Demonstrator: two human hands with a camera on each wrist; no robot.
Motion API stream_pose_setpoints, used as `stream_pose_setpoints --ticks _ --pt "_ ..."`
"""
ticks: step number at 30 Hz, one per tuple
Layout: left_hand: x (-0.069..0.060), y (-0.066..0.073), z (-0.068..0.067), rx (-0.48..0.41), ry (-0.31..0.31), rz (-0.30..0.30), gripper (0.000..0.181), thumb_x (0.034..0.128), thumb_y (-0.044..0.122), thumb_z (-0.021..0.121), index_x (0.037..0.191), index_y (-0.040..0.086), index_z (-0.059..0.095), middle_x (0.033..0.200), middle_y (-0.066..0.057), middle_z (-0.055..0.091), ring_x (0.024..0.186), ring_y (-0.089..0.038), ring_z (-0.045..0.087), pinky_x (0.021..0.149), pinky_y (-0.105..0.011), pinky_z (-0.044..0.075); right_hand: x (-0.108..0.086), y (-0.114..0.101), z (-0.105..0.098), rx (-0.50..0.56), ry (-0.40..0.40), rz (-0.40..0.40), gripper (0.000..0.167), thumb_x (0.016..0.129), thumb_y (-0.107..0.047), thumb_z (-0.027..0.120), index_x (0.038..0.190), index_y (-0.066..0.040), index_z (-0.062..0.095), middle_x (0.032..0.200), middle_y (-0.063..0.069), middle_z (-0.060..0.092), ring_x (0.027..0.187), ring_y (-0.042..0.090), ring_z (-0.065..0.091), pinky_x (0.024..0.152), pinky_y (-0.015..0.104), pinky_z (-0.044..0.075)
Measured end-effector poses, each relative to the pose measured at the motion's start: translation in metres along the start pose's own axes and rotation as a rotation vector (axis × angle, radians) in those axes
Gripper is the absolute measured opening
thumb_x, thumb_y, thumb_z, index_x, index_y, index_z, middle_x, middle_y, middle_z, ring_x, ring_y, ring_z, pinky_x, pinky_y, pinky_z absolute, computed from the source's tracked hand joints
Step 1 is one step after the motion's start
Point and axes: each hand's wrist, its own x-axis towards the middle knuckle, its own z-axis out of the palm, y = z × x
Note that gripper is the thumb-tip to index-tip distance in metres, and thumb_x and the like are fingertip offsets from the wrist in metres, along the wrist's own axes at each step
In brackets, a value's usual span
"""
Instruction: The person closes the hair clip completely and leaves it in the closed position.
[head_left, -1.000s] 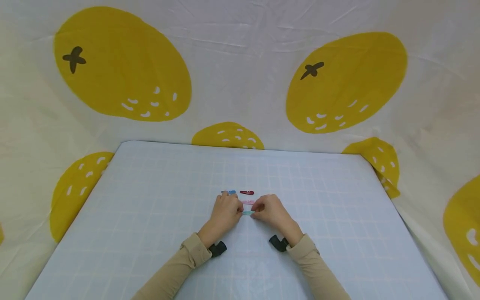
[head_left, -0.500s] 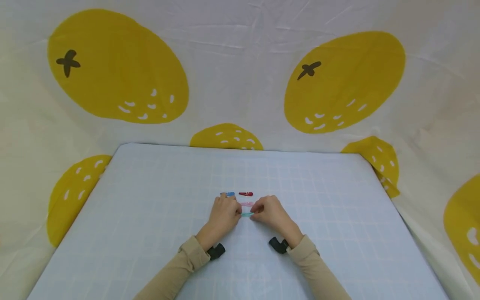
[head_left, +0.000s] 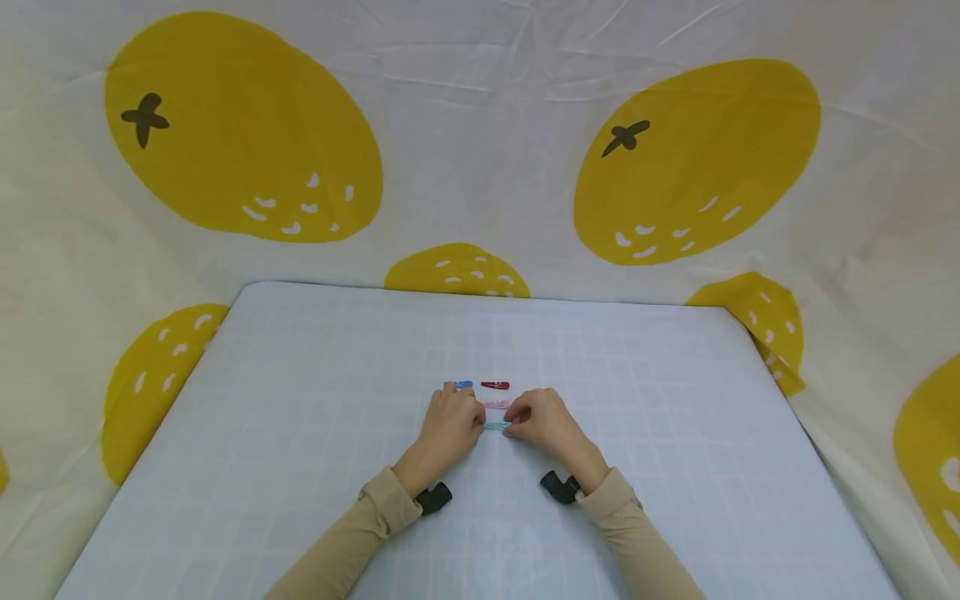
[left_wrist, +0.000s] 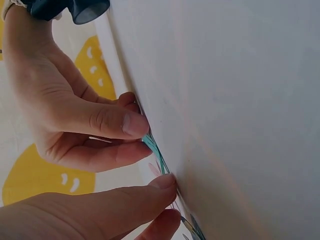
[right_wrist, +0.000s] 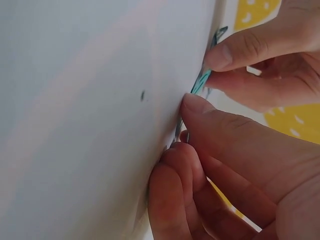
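A teal snap hair clip (head_left: 495, 426) lies level, close to the tabletop, between my two hands. My left hand (head_left: 448, 422) pinches its left end between thumb and finger; my right hand (head_left: 546, 423) pinches the right end. In the left wrist view the strands of the teal clip (left_wrist: 159, 152) show between both thumbs. The right wrist view shows a short teal stretch of the clip (right_wrist: 201, 82), its ends partly covered by fingertips. Just beyond it is a pink hair clip (head_left: 497, 405), its left end hidden by my left hand.
Farther back lie a blue hair clip (head_left: 463, 384), partly behind my left fingers, and a red hair clip (head_left: 495, 385). A pale checked cloth covers the table (head_left: 337, 367). Behind it hangs a white curtain (head_left: 480, 150) with yellow fruit prints.
Both hands keep their hold on the teal hair clip in nearly the same place. The whole head view shifts slightly; the other clips stay where they were.
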Motion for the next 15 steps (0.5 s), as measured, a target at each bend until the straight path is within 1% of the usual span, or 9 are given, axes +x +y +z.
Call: stream_pose_setpoints --ticks 10,15 --pt "-0.002 -0.0011 -0.0005 -0.004 -0.004 -0.002 0.007 0.078 0.007 0.081 0.075 0.012 0.078 0.078 0.0 0.064 0.082 -0.027 0.056 0.07 -0.038 0.041 0.001 0.0013 0.0027 0.009 -0.012 -0.003 0.014 0.072 -0.001 0.085 0.08 -0.006 0.074 0.07 -0.005 0.061 0.063 0.008 0.054 0.058 0.023 0.047" --pt "-0.0022 -0.001 -0.0028 -0.029 -0.01 0.0 0.006 0.0769 0.006 0.082 0.077 0.011 0.078 0.078 0.0 0.064 0.081 -0.026 0.055 0.07 -0.038 0.041 -0.0007 0.0012 -0.0039 0.015 -0.022 -0.015 0.016 0.073 -0.005 0.086 0.084 -0.006 0.074 0.072 -0.005 0.062 0.065 0.01 0.055 0.06 0.025 0.048"
